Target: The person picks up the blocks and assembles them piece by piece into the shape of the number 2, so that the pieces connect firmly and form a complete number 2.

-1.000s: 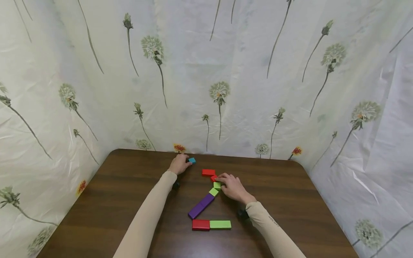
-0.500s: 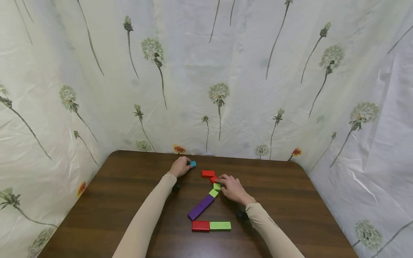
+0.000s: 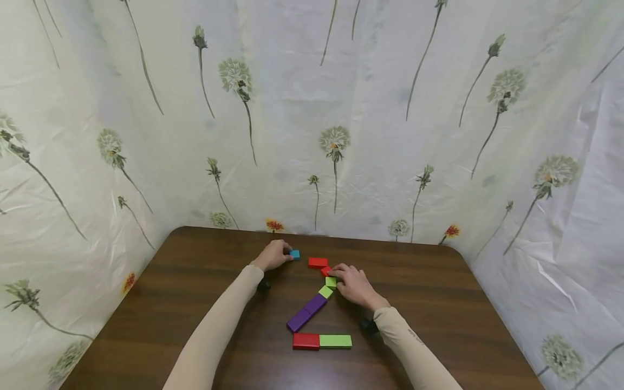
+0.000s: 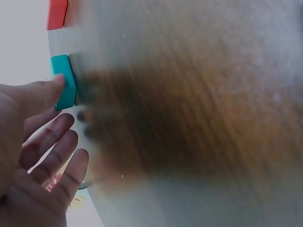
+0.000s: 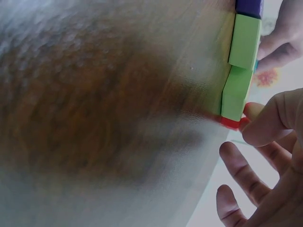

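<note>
My left hand (image 3: 274, 255) pinches a small blue block (image 3: 294, 254) near the back of the table. In the left wrist view, the thumb lies on the blue block (image 4: 66, 82) and the other fingers are spread loosely. To its right lies a longer red block (image 3: 318, 262), and my right hand (image 3: 355, 284) has its fingertips on a smaller red block (image 3: 326, 271) beside it. The right wrist view shows the thumb and index finger around this red block (image 5: 230, 123), partly hiding it. Next to it come two green blocks (image 3: 331, 283) and then purple blocks (image 3: 306, 313) in a slanting line.
Closer to the person, a red block (image 3: 306, 341) and a green block (image 3: 335, 341) lie end to end. All the blocks lie on a dark wooden table (image 3: 414, 281). A flower-printed curtain (image 3: 292, 108) hangs behind and at both sides.
My left hand has drawn the blue block toward the person and slightly right, level with the back red block's left. The right hand stays at the small red block.
</note>
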The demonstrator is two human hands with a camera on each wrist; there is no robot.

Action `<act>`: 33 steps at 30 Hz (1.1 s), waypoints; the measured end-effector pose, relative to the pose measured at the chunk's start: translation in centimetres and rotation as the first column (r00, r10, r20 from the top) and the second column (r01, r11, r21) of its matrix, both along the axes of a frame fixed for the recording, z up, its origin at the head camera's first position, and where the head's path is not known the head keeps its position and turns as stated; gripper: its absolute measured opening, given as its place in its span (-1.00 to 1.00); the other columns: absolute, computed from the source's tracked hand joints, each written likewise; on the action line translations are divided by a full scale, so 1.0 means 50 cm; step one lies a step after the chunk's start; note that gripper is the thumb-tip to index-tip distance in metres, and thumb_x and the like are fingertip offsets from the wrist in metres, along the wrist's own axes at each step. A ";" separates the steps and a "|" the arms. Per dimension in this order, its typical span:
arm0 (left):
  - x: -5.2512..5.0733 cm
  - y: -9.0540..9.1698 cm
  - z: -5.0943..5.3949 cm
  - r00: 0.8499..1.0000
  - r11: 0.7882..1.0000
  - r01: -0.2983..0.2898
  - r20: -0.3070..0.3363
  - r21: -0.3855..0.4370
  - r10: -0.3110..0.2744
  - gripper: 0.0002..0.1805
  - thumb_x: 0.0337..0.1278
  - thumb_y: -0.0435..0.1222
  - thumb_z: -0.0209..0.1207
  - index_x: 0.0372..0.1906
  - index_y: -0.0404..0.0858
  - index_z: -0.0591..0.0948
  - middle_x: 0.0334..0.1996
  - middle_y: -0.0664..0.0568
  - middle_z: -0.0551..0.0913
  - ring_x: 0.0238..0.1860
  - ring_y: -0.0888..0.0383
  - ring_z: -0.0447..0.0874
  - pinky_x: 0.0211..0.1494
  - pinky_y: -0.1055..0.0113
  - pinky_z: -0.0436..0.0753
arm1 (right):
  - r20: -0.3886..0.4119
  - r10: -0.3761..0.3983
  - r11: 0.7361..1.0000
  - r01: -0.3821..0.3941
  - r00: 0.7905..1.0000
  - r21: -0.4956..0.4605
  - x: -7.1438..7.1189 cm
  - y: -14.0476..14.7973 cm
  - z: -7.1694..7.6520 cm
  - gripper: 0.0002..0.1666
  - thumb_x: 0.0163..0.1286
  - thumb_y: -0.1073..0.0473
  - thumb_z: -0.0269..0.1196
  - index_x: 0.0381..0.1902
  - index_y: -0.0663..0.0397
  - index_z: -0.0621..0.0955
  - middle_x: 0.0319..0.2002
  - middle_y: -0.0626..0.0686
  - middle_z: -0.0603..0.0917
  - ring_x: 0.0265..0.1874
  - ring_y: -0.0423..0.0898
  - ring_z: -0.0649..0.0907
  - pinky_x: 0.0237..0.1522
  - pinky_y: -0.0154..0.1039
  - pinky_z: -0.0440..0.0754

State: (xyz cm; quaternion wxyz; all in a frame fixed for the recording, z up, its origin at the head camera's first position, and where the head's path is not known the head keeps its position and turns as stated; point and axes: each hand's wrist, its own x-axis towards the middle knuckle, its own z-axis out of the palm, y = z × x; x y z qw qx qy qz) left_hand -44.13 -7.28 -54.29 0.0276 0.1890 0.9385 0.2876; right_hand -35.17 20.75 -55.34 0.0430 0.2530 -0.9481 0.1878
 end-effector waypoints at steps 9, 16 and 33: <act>0.009 0.001 -0.005 0.999 0.999 0.046 0.024 0.020 -0.047 -0.68 0.14 -0.24 0.31 -0.03 -0.31 0.68 -0.03 -0.12 0.66 0.07 -0.03 0.58 0.17 0.12 0.52 | -0.013 0.003 1.000 -0.004 1.000 -0.003 0.002 0.001 0.000 -0.53 0.28 0.32 0.13 0.14 -0.07 0.62 0.12 0.00 0.57 0.06 0.09 0.53 -0.14 -0.01 0.35; 0.016 0.006 -0.001 0.996 0.997 0.075 0.036 0.036 -0.076 -0.67 0.15 -0.24 0.30 -0.02 -0.32 0.68 -0.03 -0.10 0.67 0.06 -0.02 0.59 0.15 0.13 0.54 | -0.010 -0.006 1.000 0.006 1.000 0.006 0.000 0.001 -0.001 -0.54 0.29 0.31 0.14 0.14 -0.06 0.62 0.12 0.00 0.56 0.06 0.08 0.53 -0.13 0.00 0.35; 0.021 0.024 -0.002 0.995 0.994 0.099 0.028 0.034 -0.100 -0.71 0.14 -0.23 0.31 -0.05 -0.27 0.70 -0.10 -0.05 0.67 -0.01 0.05 0.59 0.12 0.18 0.53 | 0.024 -0.032 0.999 0.032 0.999 0.004 0.001 -0.002 -0.001 -0.52 0.32 0.30 0.12 0.18 -0.11 0.60 0.16 0.02 0.55 0.13 0.10 0.51 -0.05 0.04 0.37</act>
